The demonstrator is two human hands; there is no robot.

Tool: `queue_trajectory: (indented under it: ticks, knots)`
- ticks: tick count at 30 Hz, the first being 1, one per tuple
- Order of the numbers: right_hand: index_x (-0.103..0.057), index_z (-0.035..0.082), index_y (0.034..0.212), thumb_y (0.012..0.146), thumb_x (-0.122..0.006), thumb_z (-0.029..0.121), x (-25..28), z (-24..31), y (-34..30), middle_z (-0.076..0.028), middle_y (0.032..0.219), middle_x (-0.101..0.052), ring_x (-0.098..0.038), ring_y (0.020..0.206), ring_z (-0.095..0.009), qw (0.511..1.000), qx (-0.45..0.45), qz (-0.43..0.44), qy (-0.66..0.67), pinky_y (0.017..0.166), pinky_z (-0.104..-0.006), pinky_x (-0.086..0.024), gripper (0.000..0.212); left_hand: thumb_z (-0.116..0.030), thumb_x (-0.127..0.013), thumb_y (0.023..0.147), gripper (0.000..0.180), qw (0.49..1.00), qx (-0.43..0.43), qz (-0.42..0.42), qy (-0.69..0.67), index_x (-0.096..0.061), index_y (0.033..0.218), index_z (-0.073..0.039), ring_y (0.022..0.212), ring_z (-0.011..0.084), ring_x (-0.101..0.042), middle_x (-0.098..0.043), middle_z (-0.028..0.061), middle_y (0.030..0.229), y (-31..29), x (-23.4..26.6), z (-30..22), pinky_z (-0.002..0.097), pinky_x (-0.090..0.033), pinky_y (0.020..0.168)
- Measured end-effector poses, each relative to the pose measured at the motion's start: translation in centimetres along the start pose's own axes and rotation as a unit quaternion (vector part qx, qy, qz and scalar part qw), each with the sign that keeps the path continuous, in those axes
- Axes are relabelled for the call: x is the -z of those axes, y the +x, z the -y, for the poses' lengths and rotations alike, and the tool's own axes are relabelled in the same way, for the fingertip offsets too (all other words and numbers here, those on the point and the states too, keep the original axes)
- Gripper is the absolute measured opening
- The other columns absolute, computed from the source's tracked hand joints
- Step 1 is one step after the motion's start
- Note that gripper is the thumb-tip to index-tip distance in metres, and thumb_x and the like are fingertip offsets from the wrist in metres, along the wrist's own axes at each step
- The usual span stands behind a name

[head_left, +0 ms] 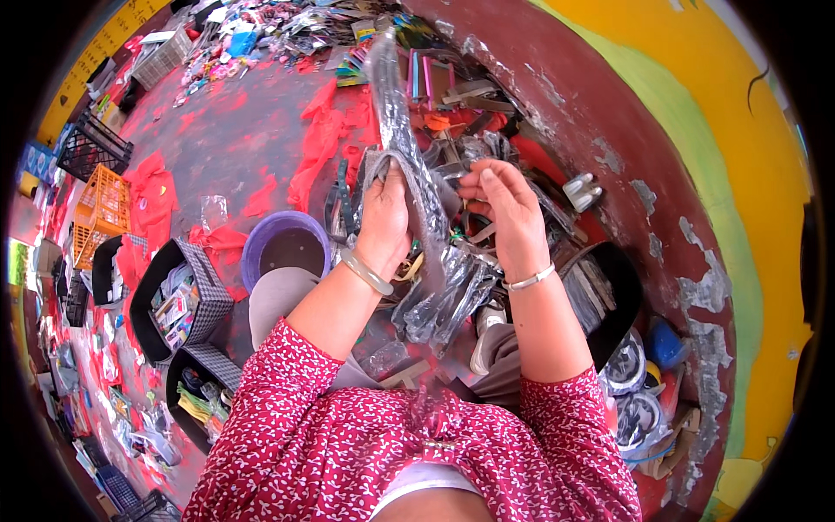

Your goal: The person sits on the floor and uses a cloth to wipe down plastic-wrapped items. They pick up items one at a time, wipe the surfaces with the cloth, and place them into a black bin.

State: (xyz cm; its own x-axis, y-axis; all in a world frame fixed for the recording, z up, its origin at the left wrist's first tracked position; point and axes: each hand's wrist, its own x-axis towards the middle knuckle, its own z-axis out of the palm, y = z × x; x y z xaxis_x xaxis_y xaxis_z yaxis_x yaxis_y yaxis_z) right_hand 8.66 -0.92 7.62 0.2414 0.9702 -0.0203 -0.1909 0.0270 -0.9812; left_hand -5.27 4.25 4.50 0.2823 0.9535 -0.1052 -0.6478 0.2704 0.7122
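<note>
as the left hand (387,209) grips a long grey strip (426,204) sheathed in clear, shiny plastic, the piece stands lengthwise before the body, its upper end well above the hands and its lower part hanging between the forearms. left fingers: bent around the strip, thumb laid along it. right hand (513,204): raised just beside the strip, on its right, fingers curled and thumb bent toward them; whether anything is pinched there, cannot tell. wrist wear: one pale bangle (367,271), left; one silvery bracelet (529,278), right. clothing: one red patterned blouse (417,444). below and beyond the hands: one heap of mixed scraps (483,226), with crumpled clear wrapping (426,309) at its near side. to the left: one purple bucket (254,248), near the knee; one dark box with checked sides (207,287), filled with small mixed goods; farther off, one orange crate (103,204) and one black crate (94,143). to the right: one black bin (628,300), beside the forearm, holding flat dark pieces; near it, round plastic-wrapped items (624,361). behind these: one dark red wall (591,104), paint peeling in patches
</note>
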Motion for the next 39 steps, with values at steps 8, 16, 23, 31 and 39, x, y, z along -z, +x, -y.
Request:
queue_trajectory:
  ticks: [8,16,23,31,39]
  knots:
    - [-0.055,-0.002,0.104,0.085,-0.061,0.022,-1.0,-2.2,-0.3,-0.012,0.088,-0.061,-0.058,0.079,-0.014,0.963,0.119,0.039,-0.238,0.066,-0.0267,-0.046,0.032,-0.026,-0.042,0.095,0.026,0.994,-0.036,0.041,-0.096,-0.054,0.101,-0.004,0.086,0.0170,-0.058,-0.059,0.0064,0.095,0.4,0.9,-1.4,0.0324,-0.047,0.078]
    - [-0.051,-0.001,0.119,0.090,-0.056,0.019,-1.3,-1.4,-0.8,-0.002,0.099,-0.057,-0.053,0.083,-0.008,0.985,-0.060,0.153,0.051,0.072,-0.0227,-0.045,0.036,-0.023,-0.046,0.093,0.025,0.987,-0.020,0.139,-0.083,-0.053,0.106,-0.003,0.095,0.0191,-0.056,-0.058,0.0075,0.102,-0.1,1.3,-1.5,0.0356,-0.044,0.087]
    - [-0.052,-0.003,0.117,0.079,-0.063,0.006,-2.2,-0.4,-1.3,-0.009,0.097,-0.058,-0.057,0.080,-0.016,0.908,0.230,0.007,-0.349,0.071,-0.0266,-0.046,0.040,-0.029,-0.052,0.090,0.035,0.979,-0.099,0.143,-0.102,-0.047,0.115,-0.006,0.107,0.0222,-0.050,-0.054,0.0071,0.113,0.3,1.4,-2.4,0.0402,-0.038,0.096]
    - [-0.050,0.000,0.118,0.073,-0.066,0.008,-4.3,-1.7,-2.4,-0.017,0.107,-0.054,-0.054,0.092,-0.028,0.848,0.333,0.051,-0.410,0.077,-0.0332,-0.047,0.048,-0.030,-0.038,0.095,0.032,0.993,-0.069,-0.042,-0.083,-0.051,0.104,-0.003,0.086,0.0210,-0.060,-0.059,0.0097,0.097,0.4,0.0,-2.5,0.0359,-0.051,0.075]
    - [-0.056,0.007,0.101,0.090,-0.052,0.036,-5.2,-1.0,-2.4,0.006,0.065,-0.048,-0.037,0.048,-0.003,0.987,-0.159,0.009,-0.026,0.042,-0.0188,-0.029,0.030,-0.035,-0.037,0.095,0.036,0.996,-0.074,-0.015,-0.040,-0.052,0.101,-0.002,0.077,0.0200,-0.061,-0.060,0.0089,0.089,0.0,0.3,-2.3,0.0338,-0.050,0.070]
